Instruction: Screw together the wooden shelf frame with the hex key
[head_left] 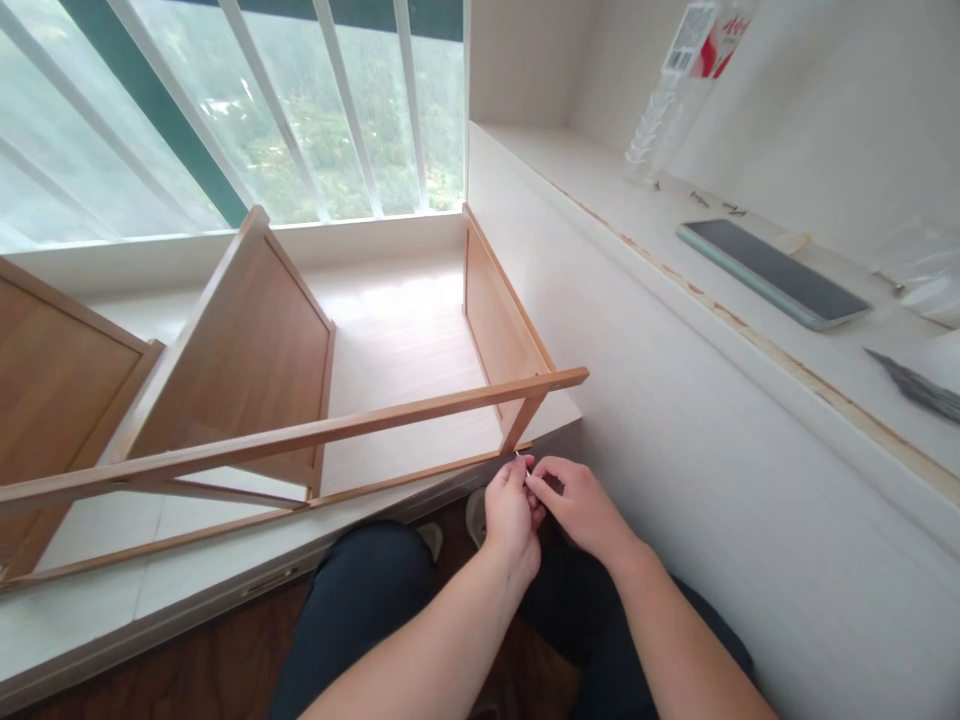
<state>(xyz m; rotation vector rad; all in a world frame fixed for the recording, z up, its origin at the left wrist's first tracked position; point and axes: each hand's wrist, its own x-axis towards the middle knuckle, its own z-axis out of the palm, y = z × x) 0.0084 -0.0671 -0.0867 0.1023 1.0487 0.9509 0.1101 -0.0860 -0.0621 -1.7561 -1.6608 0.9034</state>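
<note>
While the left hand (511, 512) and right hand (577, 505) pinch one small screw (519, 456), three wooden panels (247, 350) stand.

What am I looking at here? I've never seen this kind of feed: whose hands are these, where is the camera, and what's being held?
There is no machine. One camera sits on a person's head, looking down at their own bare hands. The left hand and right hand meet at the fingertips and pinch a tiny metal piece, too small to identify, close to the corner of a wooden frame lying on a white platform by the window. On the shelf to the right lie a phone, a plastic bottle and some small scattered bits of hardware.
</note>
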